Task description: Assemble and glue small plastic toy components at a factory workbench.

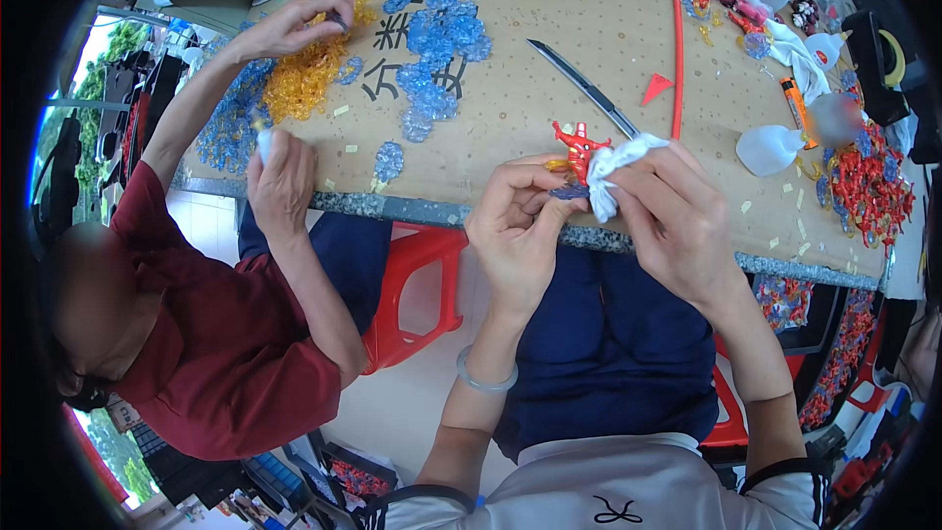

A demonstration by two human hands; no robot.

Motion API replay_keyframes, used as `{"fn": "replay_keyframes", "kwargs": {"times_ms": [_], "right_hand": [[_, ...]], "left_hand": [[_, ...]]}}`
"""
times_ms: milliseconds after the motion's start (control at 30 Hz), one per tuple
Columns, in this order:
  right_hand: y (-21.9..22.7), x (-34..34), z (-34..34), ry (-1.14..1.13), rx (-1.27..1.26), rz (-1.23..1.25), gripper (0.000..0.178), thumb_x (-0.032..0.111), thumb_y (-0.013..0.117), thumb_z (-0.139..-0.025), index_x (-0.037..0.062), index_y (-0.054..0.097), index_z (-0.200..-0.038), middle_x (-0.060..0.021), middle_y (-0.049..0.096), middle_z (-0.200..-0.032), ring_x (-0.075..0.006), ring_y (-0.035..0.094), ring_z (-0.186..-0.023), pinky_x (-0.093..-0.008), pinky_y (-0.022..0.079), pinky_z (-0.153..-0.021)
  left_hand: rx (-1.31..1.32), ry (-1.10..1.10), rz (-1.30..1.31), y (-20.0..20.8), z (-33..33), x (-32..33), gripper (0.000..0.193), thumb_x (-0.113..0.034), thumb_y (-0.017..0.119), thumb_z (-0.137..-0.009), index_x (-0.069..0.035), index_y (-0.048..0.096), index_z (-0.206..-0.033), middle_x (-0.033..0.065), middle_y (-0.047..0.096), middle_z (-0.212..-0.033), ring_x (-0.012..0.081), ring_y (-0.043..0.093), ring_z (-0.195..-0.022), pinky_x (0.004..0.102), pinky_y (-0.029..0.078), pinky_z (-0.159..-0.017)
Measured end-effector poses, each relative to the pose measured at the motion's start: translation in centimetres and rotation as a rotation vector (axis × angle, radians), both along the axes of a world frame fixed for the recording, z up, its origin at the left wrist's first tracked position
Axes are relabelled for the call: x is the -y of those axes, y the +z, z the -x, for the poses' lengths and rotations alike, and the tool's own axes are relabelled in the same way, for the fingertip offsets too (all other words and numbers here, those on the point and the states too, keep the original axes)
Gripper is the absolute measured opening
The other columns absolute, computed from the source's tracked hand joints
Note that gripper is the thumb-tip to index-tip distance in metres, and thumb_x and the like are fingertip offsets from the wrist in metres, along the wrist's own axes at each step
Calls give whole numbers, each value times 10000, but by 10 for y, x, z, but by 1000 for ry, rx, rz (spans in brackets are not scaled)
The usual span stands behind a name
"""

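Over the table's near edge, my left hand (522, 226) pinches a small red plastic figure (576, 149) with a dark blue translucent piece (568, 192) at its bottom. A bit of yellow shows beside the figure. My right hand (679, 214) has its fingers closed on a crumpled white cloth (616, 169), which touches the figure's right side. Just beyond my hands lies a box cutter (587, 88), its blade pointing to the far left. Fingers partly hide the lower part of the figure.
At left, a co-worker's hands (285, 177) work beside piles of yellow pieces (304, 79) and blue pieces (442, 34). A red strip (677, 59) lies right of the cutter. Farther right are a white squeeze bottle (768, 150), an orange tube (798, 110) and a red figure pile (868, 191).
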State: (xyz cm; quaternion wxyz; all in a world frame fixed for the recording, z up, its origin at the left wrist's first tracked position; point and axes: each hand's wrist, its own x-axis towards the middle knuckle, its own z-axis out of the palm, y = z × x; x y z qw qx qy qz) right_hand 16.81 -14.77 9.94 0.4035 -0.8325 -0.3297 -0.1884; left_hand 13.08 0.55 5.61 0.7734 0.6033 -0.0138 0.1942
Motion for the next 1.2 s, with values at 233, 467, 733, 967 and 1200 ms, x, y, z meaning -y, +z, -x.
{"fn": "replay_keyframes", "kwargs": {"times_ms": [233, 467, 733, 967, 1200], "right_hand": [[26, 12, -23, -323, 7, -127, 278, -58, 594, -797, -23, 631, -1070, -133, 675, -886, -236, 658, -735, -321, 507, -678], [18, 8, -16, -502, -454, 181, 412, 8, 659, -792, -53, 537, -1181, -181, 635, -773, -293, 627, -697, -373, 459, -603], [5, 22, -17, -542, -487, 169, 453, 12, 696, -758, -94, 535, -1168, -118, 561, -662, -191, 557, -565, -327, 440, -539], [41, 15, 10, -385, -688, -258, 267, -44, 619, -813, -96, 573, -1070, -81, 593, -716, -97, 588, -625, -252, 462, -555], [27, -2, 15, -61, -420, -813, 146, -49, 563, -883, -40, 522, -1023, -104, 604, -933, -105, 615, -694, -225, 523, -643]], "left_hand": [[-32, -27, 95, 2, 0, -6, 240, 146, 643, -784, 34, 486, -927, 189, 573, -1086, 204, 649, -928, 277, 567, -785], [-26, -53, 120, 1, -2, -6, 269, 106, 657, -794, 14, 467, -962, 197, 578, -1101, 256, 664, -919, 307, 594, -739], [-30, -33, 72, -3, -2, -2, 254, 117, 652, -793, 14, 482, -951, 186, 586, -1082, 231, 663, -919, 292, 587, -754], [-33, -10, 19, 0, 0, -3, 269, 130, 658, -782, 19, 492, -961, 166, 590, -1066, 186, 643, -940, 280, 572, -796], [-36, 1, 11, 0, 0, -2, 268, 146, 669, -762, 26, 503, -934, 171, 570, -1092, 180, 641, -923, 272, 569, -791]]}}
